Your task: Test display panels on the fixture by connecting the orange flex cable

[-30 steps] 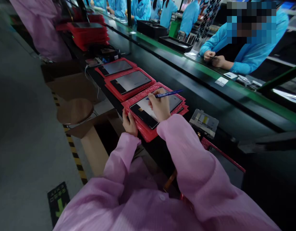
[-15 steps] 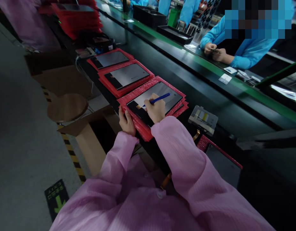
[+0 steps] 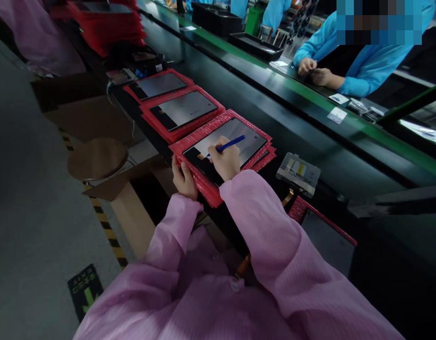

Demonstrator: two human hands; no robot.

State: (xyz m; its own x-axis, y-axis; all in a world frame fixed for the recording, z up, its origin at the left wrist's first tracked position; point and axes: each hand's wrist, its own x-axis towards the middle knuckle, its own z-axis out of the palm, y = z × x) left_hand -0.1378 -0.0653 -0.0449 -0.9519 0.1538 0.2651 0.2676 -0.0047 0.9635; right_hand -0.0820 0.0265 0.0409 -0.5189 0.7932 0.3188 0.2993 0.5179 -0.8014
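Note:
My right hand (image 3: pixel 225 159) is closed around a blue pen (image 3: pixel 234 142), its tip pointing down at the dark end of a display panel (image 3: pixel 241 134). The grey, glossy panel lies face up on a stack of red bubble-wrap sheets (image 3: pixel 207 193). At the stack's near left edge, my left hand (image 3: pixel 185 182) rests with its fingers extended and slightly apart against the red sheets. Beyond this stack, a second panel (image 3: pixel 189 108) and a third panel (image 3: pixel 161 86) lie on their own red sheets.
To the right are a clear plastic case (image 3: pixel 298 172) and another panel (image 3: pixel 326 238) on red wrap. A tall red stack (image 3: pixel 108 28) stands far left. Below sit an open carton (image 3: pixel 133 212) and a round stool (image 3: pixel 97 158). A co-worker in blue (image 3: pixel 366 78) sits across the green-edged line.
The whole view has shifted slightly. My right hand and the pen remain over the panel's dark end, and my left hand stays at the stack's edge.

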